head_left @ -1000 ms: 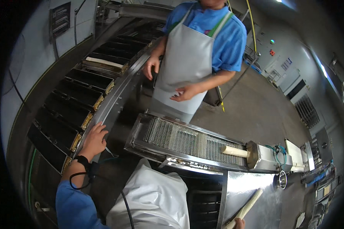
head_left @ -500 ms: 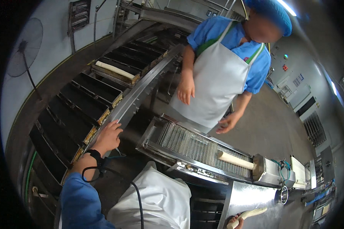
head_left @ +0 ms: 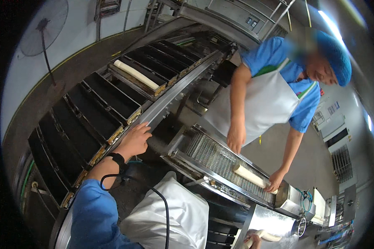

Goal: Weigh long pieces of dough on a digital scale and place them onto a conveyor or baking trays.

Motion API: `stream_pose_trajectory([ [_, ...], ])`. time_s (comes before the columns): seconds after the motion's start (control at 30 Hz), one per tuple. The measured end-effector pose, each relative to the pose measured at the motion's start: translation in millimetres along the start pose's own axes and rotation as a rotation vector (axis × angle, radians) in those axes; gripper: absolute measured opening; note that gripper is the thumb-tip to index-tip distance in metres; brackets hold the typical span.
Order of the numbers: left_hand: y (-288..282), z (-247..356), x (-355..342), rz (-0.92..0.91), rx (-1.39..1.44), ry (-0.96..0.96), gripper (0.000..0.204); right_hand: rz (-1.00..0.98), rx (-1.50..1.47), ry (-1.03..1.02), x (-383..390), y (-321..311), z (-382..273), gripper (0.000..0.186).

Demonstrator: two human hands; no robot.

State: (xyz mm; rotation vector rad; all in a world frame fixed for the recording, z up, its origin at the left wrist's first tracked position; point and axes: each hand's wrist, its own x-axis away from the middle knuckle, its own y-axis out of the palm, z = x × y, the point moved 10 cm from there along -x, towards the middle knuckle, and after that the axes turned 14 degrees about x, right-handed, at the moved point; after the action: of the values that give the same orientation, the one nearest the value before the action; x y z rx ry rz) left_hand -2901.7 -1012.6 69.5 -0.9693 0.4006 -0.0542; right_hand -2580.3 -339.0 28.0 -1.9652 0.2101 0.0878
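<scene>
My left hand (head_left: 135, 140) rests with fingers loosely extended on the metal rail (head_left: 164, 101) beside a row of black baking pans (head_left: 72, 128). It holds nothing. At the lower edge, my right hand (head_left: 254, 239), partly cut off, grips a long pale dough roll (head_left: 271, 237) over a shiny steel table (head_left: 274, 218). Another dough roll (head_left: 249, 175) lies on the wire-mesh belt (head_left: 205, 149). A co-worker's hand (head_left: 275, 181) reaches to that roll's right end; their other hand (head_left: 236, 139) hangs above the belt's far side.
One pan farther along the line holds a dough roll (head_left: 136, 75). The co-worker in a white apron (head_left: 257, 106) stands across the mesh belt. A steel machine housing (head_left: 287, 201) with teal tubing closes the belt's right end. A fan (head_left: 43, 25) stands by the left wall.
The co-worker has leaned in and brought a hand down to the roll on the belt. My right hand's dough roll has moved lower in view. My left hand remains on the rail.
</scene>
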Motion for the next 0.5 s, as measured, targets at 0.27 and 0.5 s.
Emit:
stream_pose_trajectory([
  [0.27,-19,12,-3,-0.037,0.036,0.017,0.033,-0.324,-1.077,0.104,-184,-94,-257,0.075],
  [0.5,-20,7,17,-0.002,-0.003,0.018,0.031,-0.499,-1.477,-0.331,-262,-95,-537,0.074],
])
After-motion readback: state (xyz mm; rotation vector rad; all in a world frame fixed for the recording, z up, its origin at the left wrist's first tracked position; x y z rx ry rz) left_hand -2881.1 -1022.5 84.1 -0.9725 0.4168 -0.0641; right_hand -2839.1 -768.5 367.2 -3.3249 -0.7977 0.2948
